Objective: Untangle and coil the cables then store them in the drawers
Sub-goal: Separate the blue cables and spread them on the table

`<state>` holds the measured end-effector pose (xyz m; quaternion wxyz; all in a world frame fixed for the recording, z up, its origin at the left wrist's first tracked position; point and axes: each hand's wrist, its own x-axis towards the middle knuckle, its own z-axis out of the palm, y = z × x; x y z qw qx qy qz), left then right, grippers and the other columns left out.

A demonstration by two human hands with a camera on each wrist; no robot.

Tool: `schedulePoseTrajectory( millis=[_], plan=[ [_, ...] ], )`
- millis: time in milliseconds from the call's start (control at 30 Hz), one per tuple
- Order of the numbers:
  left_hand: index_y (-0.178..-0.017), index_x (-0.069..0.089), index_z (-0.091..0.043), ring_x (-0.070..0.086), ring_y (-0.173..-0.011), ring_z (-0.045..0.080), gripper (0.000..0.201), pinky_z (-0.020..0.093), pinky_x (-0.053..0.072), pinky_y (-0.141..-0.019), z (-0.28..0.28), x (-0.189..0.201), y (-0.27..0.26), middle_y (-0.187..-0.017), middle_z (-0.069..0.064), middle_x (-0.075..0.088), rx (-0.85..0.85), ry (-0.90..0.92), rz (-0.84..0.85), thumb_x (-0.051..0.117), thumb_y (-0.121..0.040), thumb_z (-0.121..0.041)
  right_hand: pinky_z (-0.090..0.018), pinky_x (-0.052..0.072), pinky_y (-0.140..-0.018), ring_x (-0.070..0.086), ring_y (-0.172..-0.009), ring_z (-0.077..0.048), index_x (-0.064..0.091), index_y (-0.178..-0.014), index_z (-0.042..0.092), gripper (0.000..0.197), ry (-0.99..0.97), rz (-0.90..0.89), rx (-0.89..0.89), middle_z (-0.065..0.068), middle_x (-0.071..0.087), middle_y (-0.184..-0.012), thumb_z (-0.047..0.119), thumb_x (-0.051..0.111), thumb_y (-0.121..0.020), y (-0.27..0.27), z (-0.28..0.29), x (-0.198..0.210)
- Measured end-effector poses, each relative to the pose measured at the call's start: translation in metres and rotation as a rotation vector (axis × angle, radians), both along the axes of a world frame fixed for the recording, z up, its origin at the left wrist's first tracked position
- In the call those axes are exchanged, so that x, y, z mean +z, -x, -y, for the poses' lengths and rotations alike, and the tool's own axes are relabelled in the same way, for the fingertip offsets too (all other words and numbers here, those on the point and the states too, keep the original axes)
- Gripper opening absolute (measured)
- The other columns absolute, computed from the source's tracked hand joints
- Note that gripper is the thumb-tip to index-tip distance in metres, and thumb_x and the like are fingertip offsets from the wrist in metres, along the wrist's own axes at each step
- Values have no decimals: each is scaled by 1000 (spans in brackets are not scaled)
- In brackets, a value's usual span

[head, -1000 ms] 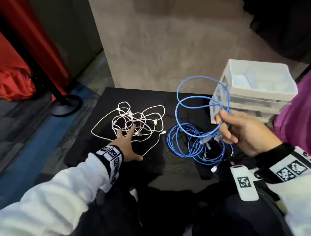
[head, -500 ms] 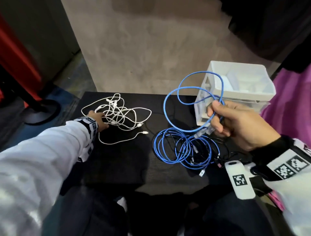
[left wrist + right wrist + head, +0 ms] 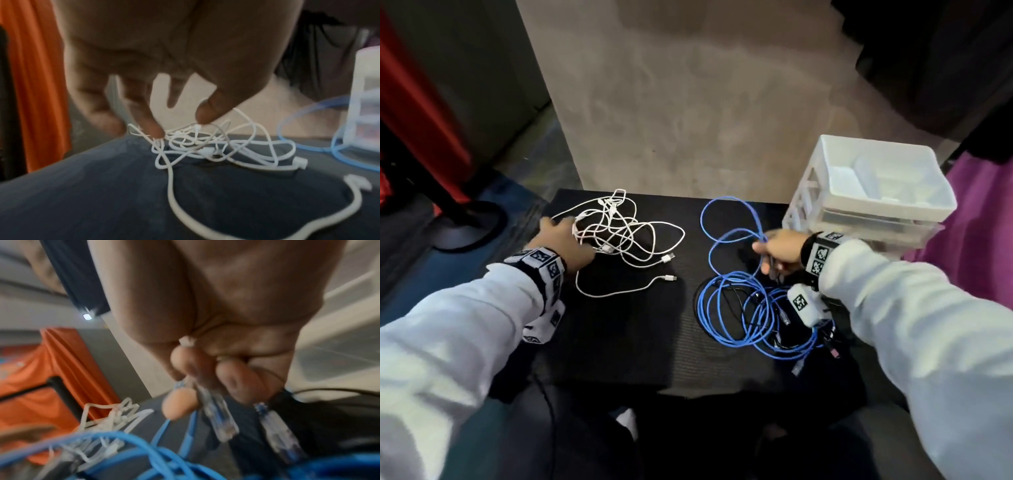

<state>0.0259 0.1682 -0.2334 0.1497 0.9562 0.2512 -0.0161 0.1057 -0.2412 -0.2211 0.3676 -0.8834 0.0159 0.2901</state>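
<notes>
Your right hand (image 3: 779,247) has lowered toward mat (image 3: 619,335), fingers clenched round blue cable (image 3: 726,301) ends beside drawers (image 3: 866,202). Your left hand (image 3: 566,245), fingers extended, now touches white cable tangle (image 3: 626,236) on mat. Untangling just starting; nothing coiled.

The bench (image 3: 619,335) is a low surface covered by a black ribbed mat. On its left half lies a tangle of white cables (image 3: 619,236), with two connector ends trailing toward the centre. On the right half lies a pile of blue cable loops (image 3: 736,315) mixed with thin black cables (image 3: 736,301). A white drawer unit (image 3: 873,198) stands at the far right corner, just beside the blue loops.
</notes>
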Motion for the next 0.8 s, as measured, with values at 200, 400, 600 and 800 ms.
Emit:
schedulePoseTrajectory(
  millis=[200, 400, 600, 800],
  plan=[
    [-129, 61, -25, 63, -112, 30, 45, 42, 47, -105, 31, 14, 12, -139, 0, 44, -1, 129, 406, 62, -89, -46, -22, 43, -40, 53, -47, -16, 42, -143, 9, 48, 87, 158, -202, -11, 67, -79, 27, 59, -102, 9, 16, -6],
    [-116, 70, -16, 66, -93, 21, 26, 26, 48, -93, 121, 8, 33, -123, 4, 61, -273, 352, 414, 66, -93, -28, -30, 53, -49, 67, -54, -22, 45, -146, 21, 51, 110, 306, -196, -1, 66, -89, 40, 58, -100, 44, 31, 24],
    [-113, 56, -29, 65, -86, 14, 36, 26, 46, -83, 218, -28, 82, -90, -5, 67, -323, 654, 69, 71, -88, -51, -28, 52, -61, 61, -51, -15, 67, -88, 17, 21, -18, 419, -143, -6, 75, -82, 32, 60, -101, 111, 76, 23],
    [-96, 60, -28, 69, -66, 23, 13, 52, 63, -72, 214, -44, 81, -80, 7, 73, -187, 818, 157, 71, -89, -31, -32, 48, -82, 57, -74, -11, 67, -90, 31, 7, 133, 507, 45, -2, 56, -92, 26, 71, -92, 164, 106, -16]
  ],
)
